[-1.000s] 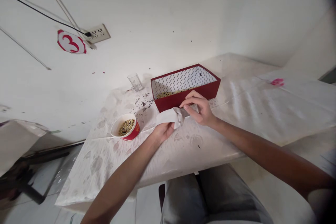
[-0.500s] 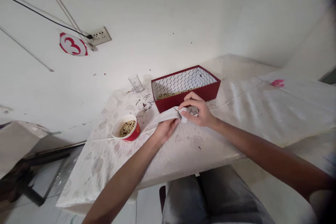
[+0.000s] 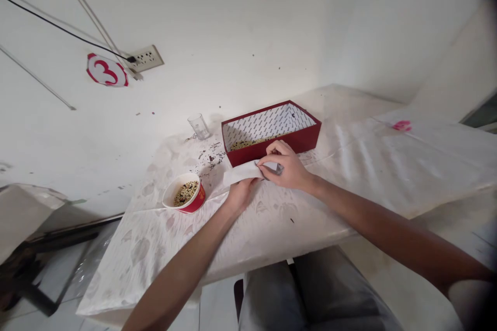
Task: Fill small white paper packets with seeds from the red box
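Two hands (image 3: 241,194) (image 3: 289,169) gripping white strip (image 3: 239,174) between them, near side of red box (image 3: 301,140).

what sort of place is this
Probably a plain indoor room set up with a numbered work spot, though whether home or workshop is unclear. A paper sign with a red 3 hangs by a wall socket, and a cloth-covered table stands against the white wall.
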The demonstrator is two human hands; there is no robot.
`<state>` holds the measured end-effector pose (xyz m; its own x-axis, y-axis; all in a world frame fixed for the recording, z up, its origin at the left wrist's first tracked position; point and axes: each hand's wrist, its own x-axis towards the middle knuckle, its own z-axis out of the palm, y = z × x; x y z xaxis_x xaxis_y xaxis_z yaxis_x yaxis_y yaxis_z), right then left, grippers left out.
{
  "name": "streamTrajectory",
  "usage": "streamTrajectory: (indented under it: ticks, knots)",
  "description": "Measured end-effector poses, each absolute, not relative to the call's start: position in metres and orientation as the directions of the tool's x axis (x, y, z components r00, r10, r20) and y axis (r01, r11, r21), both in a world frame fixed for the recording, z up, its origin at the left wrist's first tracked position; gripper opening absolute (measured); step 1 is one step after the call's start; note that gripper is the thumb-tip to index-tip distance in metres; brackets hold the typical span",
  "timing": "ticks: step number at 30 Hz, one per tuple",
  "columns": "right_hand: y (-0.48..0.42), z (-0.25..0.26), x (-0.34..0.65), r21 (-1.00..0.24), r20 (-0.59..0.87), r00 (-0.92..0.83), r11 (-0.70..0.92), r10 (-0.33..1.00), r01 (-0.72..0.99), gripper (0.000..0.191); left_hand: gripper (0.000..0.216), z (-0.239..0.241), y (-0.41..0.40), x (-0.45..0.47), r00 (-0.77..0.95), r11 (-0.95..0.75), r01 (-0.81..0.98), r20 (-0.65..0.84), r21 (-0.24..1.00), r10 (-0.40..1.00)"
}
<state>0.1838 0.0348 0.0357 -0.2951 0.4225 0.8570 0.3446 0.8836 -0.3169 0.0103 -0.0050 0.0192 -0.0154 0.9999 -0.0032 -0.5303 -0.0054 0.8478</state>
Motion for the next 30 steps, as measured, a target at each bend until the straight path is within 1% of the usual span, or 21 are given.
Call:
streamTrajectory:
  ticks: [4, 10, 12, 16, 20, 21, 22, 25, 28, 30]
  knots:
    - [0.0336, 0.0378, 0.1856, -0.357, 0.864, -0.253, 0.884, 0.436, 0.301, 0.012, 0.047, 0.0238, -0.0039, 0.0079, 0.066, 0.109, -0.601, -0.087, 0.792, 0.994]
    - [0.0303, 0.0417, 0.1861, -0.389, 0.865, -0.224, 0.882, 0.449, 0.264, 0.013, 0.046, 0.0207, -0.0016, 0.0061, 0.069, 0.203, -0.623, -0.205, 0.755, 0.976]
    - [0.0288, 0.0422, 0.1851, -0.415, 0.856, -0.226, 0.879, 0.464, 0.233, 0.012, 0.04, 0.0193, -0.0011, 0.0058, 0.082, 0.227, -0.622, -0.226, 0.75, 0.971]
    - [0.0288, 0.0427, 0.1849, -0.436, 0.849, -0.224, 0.874, 0.478, 0.215, 0.011, 0.013, 0.0196, -0.0027, 0.0058, 0.142, 0.265, -0.628, -0.227, 0.732, 0.963]
    - [0.0311, 0.0423, 0.1865, -0.419, 0.848, -0.233, 0.871, 0.476, 0.257, 0.012, 0.012, 0.0209, -0.0046, 0.0076, 0.149, 0.259, -0.627, -0.213, 0.735, 0.966]
    - [0.0314, 0.0419, 0.1866, -0.416, 0.845, -0.238, 0.869, 0.478, 0.267, 0.012, 0.014, 0.021, -0.0047, 0.0084, 0.136, 0.248, -0.619, -0.209, 0.745, 0.968]
    - [0.0315, 0.0414, 0.1865, -0.416, 0.841, -0.246, 0.867, 0.481, 0.275, 0.013, 0.02, 0.021, -0.0047, 0.0091, 0.12, 0.233, -0.607, -0.202, 0.759, 0.972]
    - [0.0311, 0.0407, 0.1858, -0.435, 0.814, -0.285, 0.856, 0.507, 0.28, 0.013, 0.046, 0.0207, -0.0048, 0.0102, 0.07, 0.175, -0.578, -0.165, 0.797, 0.984]
    - [0.0307, 0.0429, 0.1866, -0.514, 0.762, -0.321, 0.827, 0.562, 0.228, 0.015, 0.055, 0.0206, -0.0046, 0.0091, 0.045, 0.158, -0.56, -0.16, 0.813, 0.986]
    - [0.0313, 0.0457, 0.1889, -0.576, 0.727, -0.338, 0.799, 0.597, 0.171, 0.022, 0.059, 0.0204, -0.0037, 0.0076, 0.033, 0.155, -0.551, -0.165, 0.82, 0.986]
